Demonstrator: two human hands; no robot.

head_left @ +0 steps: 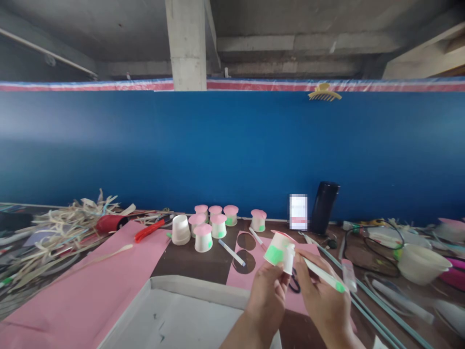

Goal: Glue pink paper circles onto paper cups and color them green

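Observation:
My left hand is closed round a small white paper cup with a green patch on its side and a pink paper disc on top. The cup tilts, and a white piece juts from its right side. In my right hand is a white marker with a green end, its tip side close to that white piece. Several similar cups with pink discs stand behind and to the left. A plain white cup sits upside down beside them.
A white tray lies in front, with pink paper left of it. Cut pink paper and a pen lie centrally. A black cylinder, a white bowl and cords are right; strips pile up left.

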